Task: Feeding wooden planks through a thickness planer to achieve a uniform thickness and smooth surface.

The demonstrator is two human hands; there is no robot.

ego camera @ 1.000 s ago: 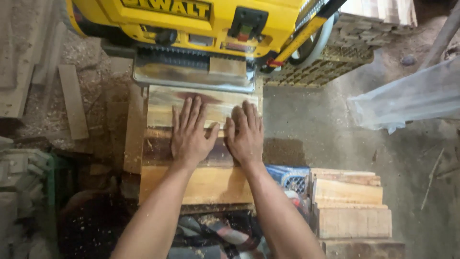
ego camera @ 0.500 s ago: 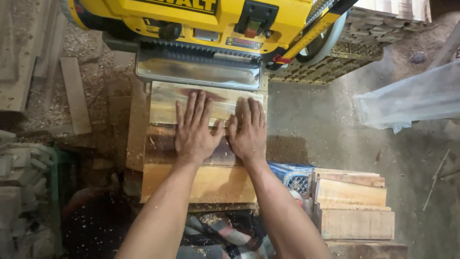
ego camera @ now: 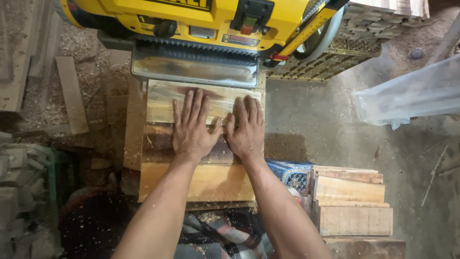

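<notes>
Board [ego camera: 203,103] is laid flat at frame centre, on the stack just below the planer [ego camera: 191,19]. Long axis runs left-right across the frame; the far long edge sits at the planer's steel infeed plate [ego camera: 194,72], apparently touching. Grain streaks run along the length, with a reddish patch near the top middle.

Left hand [ego camera: 191,132] is pressed palm-down on the board, fingers straight and slightly spread, tips pointing to the top of the frame toward the planer mouth. Thumb is angled out to the right.

Right hand [ego camera: 247,129] is laid flat just beside it, fingers straight and close together, tips near the board's right end. The two thumbs are nearly touching. Nothing is gripped by either hand; both are open and flat, with heels resting on the darker board [ego camera: 160,146] underneath.

A wider pale board [ego camera: 211,184] is seen lower in the stack, toward the bottom of the frame.

Lower right: a stack of short planks [ego camera: 352,206], with a blue crate [ego camera: 292,172] just left of it. Upper right: clear plastic sheet [ego camera: 412,96] on the dusty floor. Left edge: a loose slat [ego camera: 72,93] in sawdust. Bottom centre: plaid cloth [ego camera: 225,237].
</notes>
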